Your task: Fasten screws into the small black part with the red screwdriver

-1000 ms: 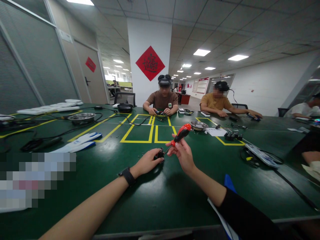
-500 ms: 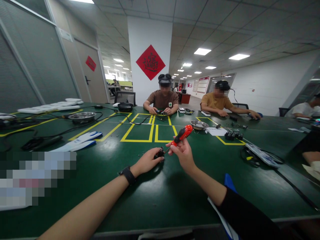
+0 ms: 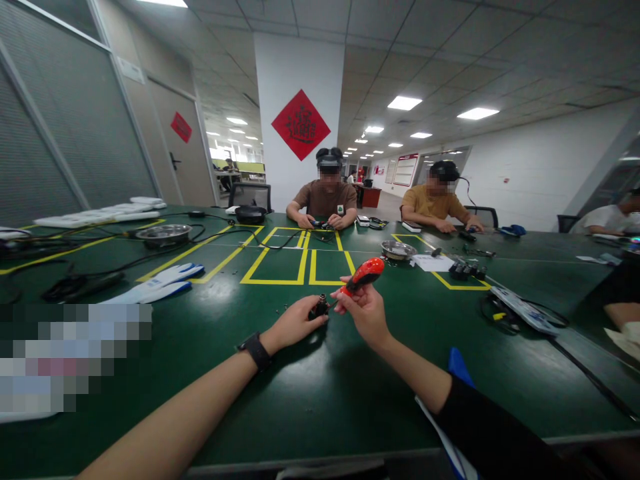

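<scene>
My left hand (image 3: 300, 321) is closed around a small dark part with a round metal top (image 3: 321, 305), partly hidden by the fingers, just above the green table. A red and black screwdriver (image 3: 367, 273) is in my right hand (image 3: 366, 313), with fingers wrapped round the front of its handle. The screwdriver's thin shaft points down and left to the side of the small part; whether the tip touches it I cannot make out. A few tiny pieces, perhaps screws (image 3: 281, 309), lie just left of my left hand.
White and blue gloves (image 3: 160, 283) lie left, near a metal bowl (image 3: 164, 233) and black cables. Another metal bowl (image 3: 399, 250), several black parts (image 3: 467, 269) and a power strip (image 3: 524, 310) are to the right. Co-workers sit across the table (image 3: 225, 427).
The screwdriver's handle has tipped a little lower, and my right hand has shifted slightly with it. My left hand stays in place. The co-worker at right has drawn an arm in.
</scene>
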### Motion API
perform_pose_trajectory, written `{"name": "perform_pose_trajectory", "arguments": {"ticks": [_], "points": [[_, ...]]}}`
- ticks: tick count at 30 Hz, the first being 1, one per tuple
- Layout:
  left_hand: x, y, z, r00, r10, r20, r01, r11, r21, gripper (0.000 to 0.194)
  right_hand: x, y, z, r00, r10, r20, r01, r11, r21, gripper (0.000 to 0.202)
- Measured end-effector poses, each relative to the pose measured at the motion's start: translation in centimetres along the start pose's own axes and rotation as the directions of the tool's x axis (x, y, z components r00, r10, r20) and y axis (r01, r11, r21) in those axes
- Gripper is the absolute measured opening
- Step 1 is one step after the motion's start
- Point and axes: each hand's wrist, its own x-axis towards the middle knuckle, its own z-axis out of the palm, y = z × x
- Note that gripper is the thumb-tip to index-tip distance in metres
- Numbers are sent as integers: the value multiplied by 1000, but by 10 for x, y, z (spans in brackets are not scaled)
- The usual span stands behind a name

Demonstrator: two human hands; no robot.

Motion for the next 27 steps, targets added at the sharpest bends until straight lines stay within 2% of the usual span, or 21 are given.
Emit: {"name": "perform_pose_trajectory", "arguments": {"ticks": [5, 20, 27], "points": [[-1, 1, 0, 1000, 13, 1, -13, 1000, 16, 23, -1, -1, -1, 999, 3, 41, -2, 1000, -29, 39], [-1, 2, -1, 1000, 9, 10, -10, 999, 37, 21, -2, -2, 1, 1000, -23, -10, 23, 999, -38, 35], [-1, 1, -1, 1000, -11, 2, 11, 1000, 9, 19, 1, -2, 3, 999, 8, -36, -7, 999, 40, 34]]}}
